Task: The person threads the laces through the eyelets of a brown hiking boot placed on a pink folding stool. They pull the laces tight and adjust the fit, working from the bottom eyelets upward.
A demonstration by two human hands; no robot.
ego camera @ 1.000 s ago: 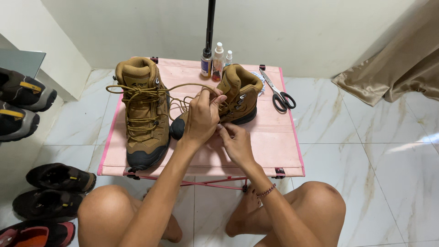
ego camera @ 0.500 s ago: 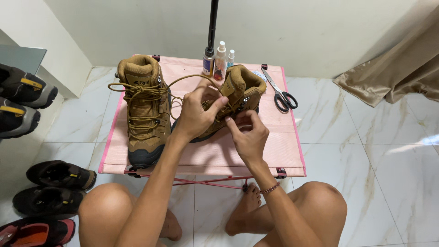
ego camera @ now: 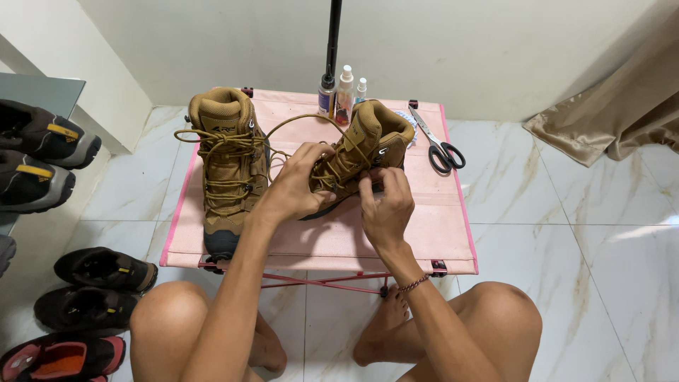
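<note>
1. A low folding table with a pink fabric top (ego camera: 431,233) stands on white marble-look floor tiles (ego camera: 566,191), right in front of the seated person's bare knees.
2. A beige satin curtain (ego camera: 615,117) bunches on the floor at the right, well apart from the table.
3. A tan suede lace-up hiking boot (ego camera: 225,166) stands upright on the table's left side, toe towards the person, fully laced.
4. A second tan suede boot (ego camera: 368,145), its mate, sits near the table's middle, tilted, with both hands at its front.
5. Dark shoes and sandals (ego camera: 95,283) line the floor and a shelf at the left.
6. The left hand (ego camera: 297,185) is curled over the second boot's lower lacing, fingers closed round the yellow-brown bootlace (ego camera: 300,120), which loops up and back over the boot.
7. The right hand (ego camera: 385,205) presses against the boot's right side, fingertips pinched shut on the lace by the eyelets.
8. Black-handled scissors (ego camera: 437,145) lie on the table's right edge.
9. Three small bottles (ego camera: 344,95) stand at the table's back edge, beside a black pole (ego camera: 332,39).
</note>
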